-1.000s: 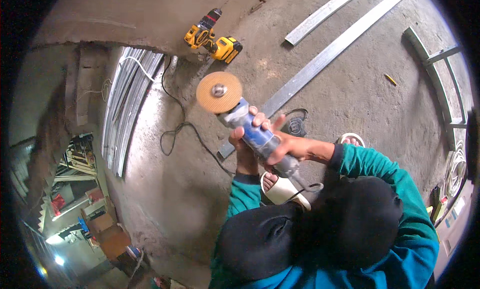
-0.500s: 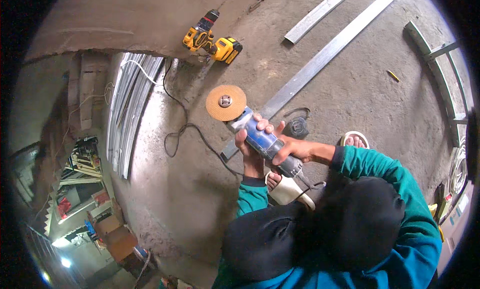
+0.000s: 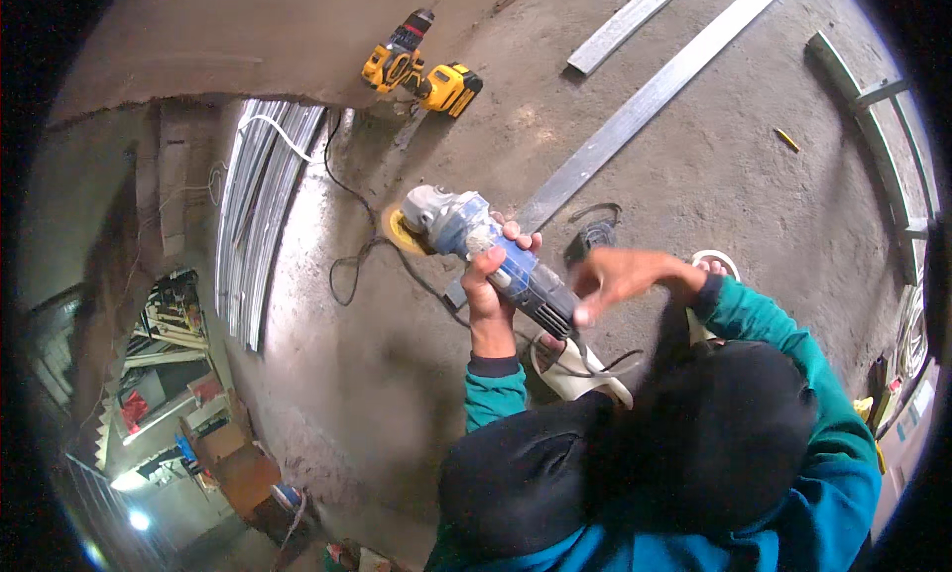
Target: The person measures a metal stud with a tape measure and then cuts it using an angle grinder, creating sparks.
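Observation:
An angle grinder (image 3: 486, 245) with a blue and dark grey body slants across the floor in front of my knees. My left hand (image 3: 490, 275) is wrapped around its body, fingers over the far side and thumb on top. The grinder's metal head faces up, and its yellow disc (image 3: 403, 232), seen nearly edge-on and blurred, points away to the left. Beside the dark rear end hovers my right hand (image 3: 623, 280), somewhat blurred, fingers loosely apart and fingertips close to the casing; whether they touch it I cannot tell. A dark power cord (image 3: 585, 359) leaves the rear end.
A yellow and black cordless drill (image 3: 421, 71) lies farther off. Long metal channels (image 3: 654, 101) run across the rough floor, with more stacked at left (image 3: 263, 215). A dark tape measure (image 3: 595, 237) sits behind my right hand. A yellow pencil-like stick (image 3: 786, 140) lies right.
The grinder has rolled over in my left hand, so its disc no longer faces up and its metal head shows. My right hand has come off the body and shifted right.

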### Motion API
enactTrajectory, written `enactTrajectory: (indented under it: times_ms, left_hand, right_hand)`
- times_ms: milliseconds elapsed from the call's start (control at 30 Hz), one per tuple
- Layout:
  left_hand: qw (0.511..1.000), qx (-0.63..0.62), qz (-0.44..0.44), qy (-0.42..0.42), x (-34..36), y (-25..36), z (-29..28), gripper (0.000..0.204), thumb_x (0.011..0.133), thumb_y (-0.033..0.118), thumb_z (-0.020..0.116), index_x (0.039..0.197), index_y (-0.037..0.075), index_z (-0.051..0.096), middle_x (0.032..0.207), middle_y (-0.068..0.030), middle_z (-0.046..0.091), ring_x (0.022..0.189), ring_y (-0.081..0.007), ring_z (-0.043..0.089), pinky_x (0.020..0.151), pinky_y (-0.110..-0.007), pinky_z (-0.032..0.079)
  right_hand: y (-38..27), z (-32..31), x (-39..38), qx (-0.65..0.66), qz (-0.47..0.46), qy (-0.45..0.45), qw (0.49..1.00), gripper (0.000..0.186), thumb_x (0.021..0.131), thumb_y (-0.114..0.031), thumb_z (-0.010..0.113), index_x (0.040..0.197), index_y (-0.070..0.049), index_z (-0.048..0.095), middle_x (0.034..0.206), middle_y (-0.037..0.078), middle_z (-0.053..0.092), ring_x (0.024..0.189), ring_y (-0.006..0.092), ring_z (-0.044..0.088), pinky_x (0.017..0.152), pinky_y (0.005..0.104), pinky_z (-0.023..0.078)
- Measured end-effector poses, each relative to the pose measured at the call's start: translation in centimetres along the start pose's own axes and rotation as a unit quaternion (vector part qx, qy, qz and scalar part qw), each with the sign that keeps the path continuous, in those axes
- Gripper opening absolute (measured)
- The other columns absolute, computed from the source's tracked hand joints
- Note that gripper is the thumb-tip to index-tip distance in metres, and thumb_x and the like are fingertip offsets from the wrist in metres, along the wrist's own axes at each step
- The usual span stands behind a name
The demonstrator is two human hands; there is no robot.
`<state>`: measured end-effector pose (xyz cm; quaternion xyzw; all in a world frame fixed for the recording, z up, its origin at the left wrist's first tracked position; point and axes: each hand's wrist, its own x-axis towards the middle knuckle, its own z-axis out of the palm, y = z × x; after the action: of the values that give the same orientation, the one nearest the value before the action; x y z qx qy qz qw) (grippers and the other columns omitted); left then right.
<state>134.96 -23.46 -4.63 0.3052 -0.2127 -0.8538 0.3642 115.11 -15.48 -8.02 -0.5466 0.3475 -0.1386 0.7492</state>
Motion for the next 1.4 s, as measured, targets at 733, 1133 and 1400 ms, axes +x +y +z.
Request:
enactTrajectory:
  times_ms: [733, 1133, 1400]
  left_hand:
    - [0.975, 0.192, 0.081, 0.074, 0.5, 3.7, 1.5, 0.044, 0.074, 0.016, 0.068, 0.111, 0.007, 0.046, 0.093, -0.0107, 0.059, 0.085, -0.0274, 0.064, 0.087, -0.044, 0.05]
    - [0.985, 0.128, 0.098, 0.064, -0.6, 5.4, 6.9, 0.048, 0.073, 0.024, 0.068, 0.111, 0.004, 0.046, 0.093, -0.0103, 0.056, 0.084, -0.0248, 0.061, 0.086, -0.045, 0.05]
    - [0.978, 0.18, 0.097, 0.041, -0.3, 4.3, 6.3, 0.052, 0.072, 0.022, 0.067, 0.115, 0.002, 0.045, 0.095, -0.0134, 0.059, 0.09, -0.0294, 0.061, 0.094, -0.048, 0.046]
  right_hand:
    - [-2.2, 0.9, -0.3, -0.22, -0.102, 0.229, 0.943, 0.056, 0.071, -0.033, 0.078, 0.109, 0.005, 0.06, 0.097, 0.02, 0.067, 0.091, 0.0294, 0.066, 0.08, 0.0378, 0.052]
    - [-2.3, -3.3, -4.1, 0.302, -0.168, 0.283, 0.895, 0.038, 0.095, -0.028, 0.055, 0.109, 0.006, 0.064, 0.098, 0.01, 0.069, 0.084, 0.0114, 0.064, 0.079, 0.0252, 0.051]
    - [-6.3, -1.3, -1.8, 0.187, -0.148, 0.192, 0.952, 0.04, 0.09, -0.032, 0.062, 0.105, 0.004, 0.064, 0.092, 0.007, 0.068, 0.082, 0.0126, 0.061, 0.077, 0.0275, 0.05]
